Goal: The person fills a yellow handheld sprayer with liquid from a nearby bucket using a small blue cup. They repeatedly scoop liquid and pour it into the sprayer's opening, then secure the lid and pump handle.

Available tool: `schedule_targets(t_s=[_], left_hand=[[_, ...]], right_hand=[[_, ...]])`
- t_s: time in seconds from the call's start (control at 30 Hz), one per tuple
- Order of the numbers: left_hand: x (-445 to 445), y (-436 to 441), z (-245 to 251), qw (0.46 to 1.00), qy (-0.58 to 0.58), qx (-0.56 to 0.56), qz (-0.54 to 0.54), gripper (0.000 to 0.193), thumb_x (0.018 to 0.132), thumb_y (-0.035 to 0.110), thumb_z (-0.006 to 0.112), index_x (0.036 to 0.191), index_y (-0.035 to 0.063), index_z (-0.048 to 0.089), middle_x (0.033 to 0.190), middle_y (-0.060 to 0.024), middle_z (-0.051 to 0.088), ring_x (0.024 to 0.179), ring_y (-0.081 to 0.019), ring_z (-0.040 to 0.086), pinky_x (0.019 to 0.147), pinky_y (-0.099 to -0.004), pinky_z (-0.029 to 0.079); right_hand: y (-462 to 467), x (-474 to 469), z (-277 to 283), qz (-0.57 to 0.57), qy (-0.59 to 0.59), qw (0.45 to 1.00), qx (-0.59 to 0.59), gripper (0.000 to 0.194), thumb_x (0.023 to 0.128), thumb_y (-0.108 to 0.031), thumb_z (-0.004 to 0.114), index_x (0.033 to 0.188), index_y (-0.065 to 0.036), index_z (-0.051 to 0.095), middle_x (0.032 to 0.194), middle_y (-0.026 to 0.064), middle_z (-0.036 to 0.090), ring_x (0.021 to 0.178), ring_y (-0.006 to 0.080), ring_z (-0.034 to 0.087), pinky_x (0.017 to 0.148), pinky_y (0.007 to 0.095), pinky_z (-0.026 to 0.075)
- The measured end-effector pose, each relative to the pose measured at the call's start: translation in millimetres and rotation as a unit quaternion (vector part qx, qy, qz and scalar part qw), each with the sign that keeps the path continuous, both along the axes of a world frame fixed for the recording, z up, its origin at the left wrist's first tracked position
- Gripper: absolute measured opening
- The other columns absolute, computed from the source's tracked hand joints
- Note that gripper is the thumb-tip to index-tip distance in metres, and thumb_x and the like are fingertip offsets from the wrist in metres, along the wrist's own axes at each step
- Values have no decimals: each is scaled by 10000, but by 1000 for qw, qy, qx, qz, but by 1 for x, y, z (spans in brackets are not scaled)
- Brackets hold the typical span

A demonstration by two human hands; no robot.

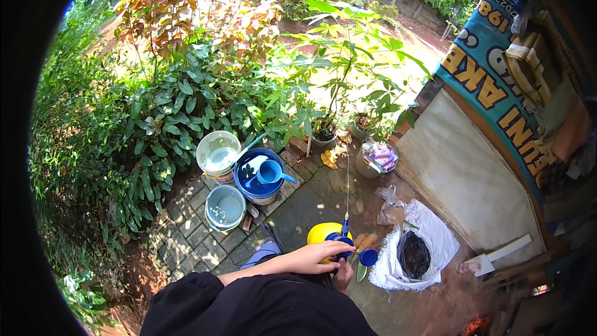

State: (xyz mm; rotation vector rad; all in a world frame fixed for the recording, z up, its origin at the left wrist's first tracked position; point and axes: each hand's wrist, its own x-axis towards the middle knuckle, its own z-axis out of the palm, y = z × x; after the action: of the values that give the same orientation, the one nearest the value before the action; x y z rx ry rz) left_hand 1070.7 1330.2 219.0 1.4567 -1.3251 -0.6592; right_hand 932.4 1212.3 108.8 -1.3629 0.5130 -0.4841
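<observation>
My left hand (313, 257) lies across the blue top of a yellow hand-pump sprayer (318, 232), its fingertips at the thin rod. That rod leads to a round blue pump knob (368, 257) on the right. From the sprayer's blue nozzle part (345, 227) a slender metal lance (347, 177) points away from me. Close below the left hand, my right hand (343, 276) is raised against the sprayer's underside, its fingers partly hidden. To the right, a white woven sack (387, 268) surrounds an opened black plastic bag (414, 254) of dark material, likely soil.
A blue bucket (239, 175) holding water and a blue dipper (269, 171), a whitish bucket (200, 156) and a grey-blue bucket (208, 210) stand left on the pavers. Ahead are potted plants and a bin (367, 168) with purple packets. A pale board (466, 163) leans right.
</observation>
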Motion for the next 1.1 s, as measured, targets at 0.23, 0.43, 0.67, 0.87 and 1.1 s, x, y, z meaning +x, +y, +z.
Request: schedule_targets(t_s=[0.23,0.43,0.67,0.87,1.1], left_hand=[[44,-20,30,999,-33,-11,28,605,858,130,592,1411,49,360,1378,-180,459,1275,-324,455,1049,-402,379],[86,-40,44,994,-69,-55,59,615,861,143,606,1411,47,346,1385,-186,445,1279,-337,448,1065,-408,364],[101,-54,48,996,-63,-6,61,585,838,151,582,1380,54,381,1373,-169,460,1279,-307,453,1048,-404,379],[96,-85,55,989,-95,-2,110,607,845,174,617,1382,24,376,1362,-190,467,1269,-325,463,1054,-396,379],[77,-131,50,985,-54,6,162,625,833,199,649,1371,26,383,1317,-199,498,1244,-338,480,1042,-404,385]], right_hand=[[-12,64,30,-71,-43,996,-28,400,985,-346,482,1016,30,617,875,49,643,743,103,569,641,242,449],[-32,122,56,-78,-73,994,-16,420,960,-433,518,931,-22,598,746,-30,513,662,61,478,606,225,374],[-40,147,53,-89,-83,991,59,350,949,-393,549,913,-46,579,739,-43,518,625,46,460,552,213,363],[-71,149,56,-60,-74,991,89,332,958,-368,551,893,-46,596,726,-41,542,616,40,462,548,215,366],[-123,142,51,3,-74,993,93,364,972,-400,522,867,-56,579,715,-40,525,639,56,475,574,231,376]])
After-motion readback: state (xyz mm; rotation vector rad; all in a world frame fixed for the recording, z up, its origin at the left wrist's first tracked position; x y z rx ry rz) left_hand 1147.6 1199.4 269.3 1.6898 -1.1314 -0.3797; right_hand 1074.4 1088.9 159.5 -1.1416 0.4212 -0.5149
